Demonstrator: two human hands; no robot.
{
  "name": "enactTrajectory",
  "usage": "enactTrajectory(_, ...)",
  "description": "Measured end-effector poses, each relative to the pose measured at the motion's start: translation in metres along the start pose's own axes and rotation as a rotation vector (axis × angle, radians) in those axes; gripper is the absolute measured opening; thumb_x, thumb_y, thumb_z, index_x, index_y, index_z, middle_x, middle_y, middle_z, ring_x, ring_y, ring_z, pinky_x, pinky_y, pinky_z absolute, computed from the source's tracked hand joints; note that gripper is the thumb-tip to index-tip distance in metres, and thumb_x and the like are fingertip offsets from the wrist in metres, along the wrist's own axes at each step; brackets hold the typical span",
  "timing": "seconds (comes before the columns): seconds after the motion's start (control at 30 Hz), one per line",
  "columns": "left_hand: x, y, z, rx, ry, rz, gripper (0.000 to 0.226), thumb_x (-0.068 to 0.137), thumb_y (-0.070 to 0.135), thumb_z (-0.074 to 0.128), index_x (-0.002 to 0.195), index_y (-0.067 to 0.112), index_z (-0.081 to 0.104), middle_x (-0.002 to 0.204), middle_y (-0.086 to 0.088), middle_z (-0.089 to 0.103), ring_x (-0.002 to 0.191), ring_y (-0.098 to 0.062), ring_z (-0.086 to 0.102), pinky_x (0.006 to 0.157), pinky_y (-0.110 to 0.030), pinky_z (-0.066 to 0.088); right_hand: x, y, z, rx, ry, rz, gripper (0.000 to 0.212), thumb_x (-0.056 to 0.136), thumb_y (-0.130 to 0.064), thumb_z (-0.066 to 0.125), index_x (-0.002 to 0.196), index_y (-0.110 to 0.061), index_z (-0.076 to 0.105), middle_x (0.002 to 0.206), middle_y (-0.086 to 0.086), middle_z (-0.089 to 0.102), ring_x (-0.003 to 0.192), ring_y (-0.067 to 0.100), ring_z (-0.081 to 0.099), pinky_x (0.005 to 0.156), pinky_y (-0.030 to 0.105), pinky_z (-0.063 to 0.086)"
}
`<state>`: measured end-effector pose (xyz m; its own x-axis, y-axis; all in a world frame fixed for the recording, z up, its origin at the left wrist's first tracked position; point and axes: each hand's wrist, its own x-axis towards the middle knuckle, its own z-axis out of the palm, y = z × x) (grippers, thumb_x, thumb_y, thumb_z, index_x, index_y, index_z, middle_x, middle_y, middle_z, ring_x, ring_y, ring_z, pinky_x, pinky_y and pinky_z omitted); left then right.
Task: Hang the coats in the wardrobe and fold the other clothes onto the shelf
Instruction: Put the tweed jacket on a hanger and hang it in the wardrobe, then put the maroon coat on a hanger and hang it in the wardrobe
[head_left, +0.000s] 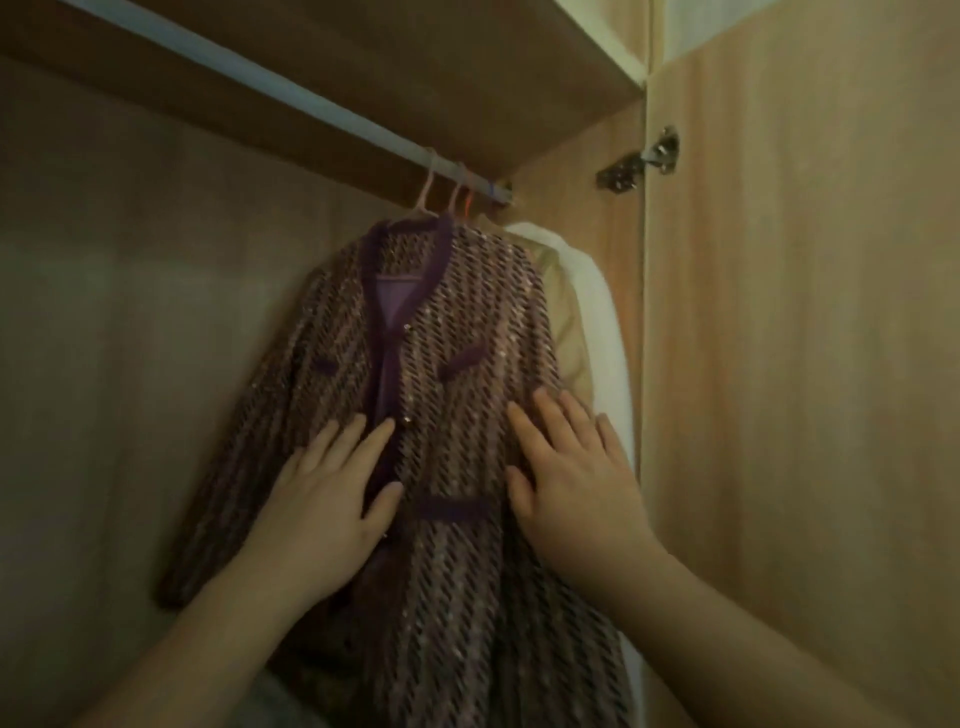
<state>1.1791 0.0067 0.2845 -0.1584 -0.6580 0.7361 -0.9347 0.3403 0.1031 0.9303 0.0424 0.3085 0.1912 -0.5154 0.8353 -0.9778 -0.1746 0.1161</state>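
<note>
Purple coat (457, 395) hangs on a hanger from the rail (291, 96), beside two pale garments. Left hand (327, 499) and right hand (571, 483) lie flat on its front, fingers straight, gripping nothing. Step: smoothing after hanging. Next: withdraw, fetch another garment.

Coat (457, 374) on rail (291, 98), garments (582, 332) behind.

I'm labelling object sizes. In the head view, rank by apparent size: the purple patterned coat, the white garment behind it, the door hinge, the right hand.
1. purple patterned coat
2. right hand and white garment: similar visible area; the hand is nearer, the garment mostly hidden, so unranked
3. door hinge
</note>
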Motion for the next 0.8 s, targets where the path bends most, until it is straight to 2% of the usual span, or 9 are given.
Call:
enactTrajectory(0.07, -0.042, 0.052, 0.002, -0.063, -0.040, 0.050, 0.068, 0.095, 0.066, 0.022, 0.156, 0.041, 0.004, 0.164, 0.014, 0.008, 0.152, -0.014, 0.002, 0.124, -0.041, 0.013, -0.065, 0.023, -0.017, 0.022, -0.089, 0.059, 0.061, 0.096, -0.050, 0.028, 0.155, -0.035, 0.018, 0.163, -0.003, 0.018, 0.151, 0.022, 0.010, 0.121, 0.049, 0.014)
enactTrajectory(0.13, -0.083, 0.102, 0.015, -0.124, -0.133, 0.097, 0.073, 0.089, 0.071, 0.014, 0.155, 0.042, 0.006, 0.164, 0.014, 0.008, 0.152, -0.014, 0.003, 0.124, -0.041, 0.014, -0.137, 0.048, -0.035, 0.010, -0.173, 0.144, 0.061, 0.096, -0.051, 0.028, 0.154, -0.038, 0.014, 0.163, -0.004, 0.019, 0.151, 0.020, 0.011, 0.122, 0.047, 0.014)
enactTrajectory(0.27, -0.169, 0.221, 0.053, -0.210, -0.294, 0.196, 0.078, 0.083, 0.073, 0.006, 0.155, 0.043, 0.011, 0.165, 0.009, 0.014, 0.153, -0.017, 0.007, 0.123, -0.041, 0.017, -0.291, 0.107, -0.088, -0.071, -0.277, 0.371, 0.067, 0.083, -0.051, 0.042, 0.148, -0.035, 0.038, 0.154, -0.001, 0.041, 0.144, 0.024, 0.034, 0.114, 0.050, 0.033)
enactTrajectory(0.3, -0.191, 0.256, 0.058, -0.228, -0.325, 0.242, 0.075, 0.086, 0.072, 0.009, 0.155, 0.042, 0.011, 0.165, 0.008, 0.016, 0.152, -0.018, 0.008, 0.122, -0.041, 0.017, -0.328, 0.120, -0.105, -0.095, -0.312, 0.413, 0.067, 0.083, -0.050, 0.043, 0.147, -0.034, 0.039, 0.153, 0.000, 0.042, 0.144, 0.025, 0.035, 0.113, 0.050, 0.034)
enactTrajectory(0.4, -0.252, 0.357, 0.067, -0.314, -0.475, 0.395, 0.068, 0.094, 0.067, 0.016, 0.155, 0.043, 0.002, 0.166, 0.010, 0.006, 0.153, -0.018, 0.000, 0.122, -0.040, 0.011, -0.431, 0.151, -0.161, -0.197, -0.392, 0.542, 0.065, 0.084, -0.044, 0.049, 0.148, -0.030, 0.039, 0.154, 0.003, 0.041, 0.144, 0.027, 0.034, 0.113, 0.052, 0.034)
enactTrajectory(0.5, -0.308, 0.453, 0.077, -0.407, -0.544, 0.561, 0.076, 0.085, 0.068, 0.009, 0.156, 0.041, 0.005, 0.166, 0.007, 0.009, 0.153, -0.018, 0.003, 0.122, -0.041, 0.014, -0.523, 0.172, -0.224, -0.280, -0.434, 0.705, 0.064, 0.084, -0.045, 0.047, 0.146, -0.028, 0.042, 0.152, 0.004, 0.044, 0.141, 0.029, 0.040, 0.111, 0.052, 0.036)
enactTrajectory(0.63, -0.371, 0.562, 0.095, -0.517, -0.724, 0.668, 0.069, 0.095, 0.063, 0.027, 0.156, 0.039, 0.007, 0.167, 0.004, 0.007, 0.153, -0.020, 0.004, 0.123, -0.041, 0.014, -0.622, 0.198, -0.302, -0.433, -0.464, 0.918, 0.062, 0.086, -0.047, 0.042, 0.144, -0.024, 0.046, 0.148, 0.007, 0.048, 0.137, 0.032, 0.045, 0.108, 0.052, 0.040)
enactTrajectory(0.73, -0.413, 0.628, 0.098, -0.510, -0.801, 0.773, 0.082, 0.083, 0.068, 0.014, 0.157, 0.033, 0.018, 0.165, -0.004, 0.017, 0.152, -0.028, 0.015, 0.120, -0.046, 0.022, -0.681, 0.217, -0.346, -0.506, -0.480, 1.083, 0.065, 0.085, -0.047, 0.039, 0.146, -0.022, 0.043, 0.149, 0.010, 0.047, 0.137, 0.035, 0.043, 0.108, 0.055, 0.040)
enactTrajectory(0.8, -0.442, 0.664, 0.099, -0.520, -0.843, 0.853, 0.085, 0.080, 0.067, 0.013, 0.156, 0.029, 0.024, 0.163, -0.007, 0.023, 0.150, -0.031, 0.021, 0.117, -0.047, 0.025, -0.712, 0.227, -0.369, -0.559, -0.490, 1.163, 0.065, 0.085, -0.047, 0.040, 0.145, -0.021, 0.045, 0.148, 0.010, 0.048, 0.137, 0.035, 0.044, 0.107, 0.055, 0.040)
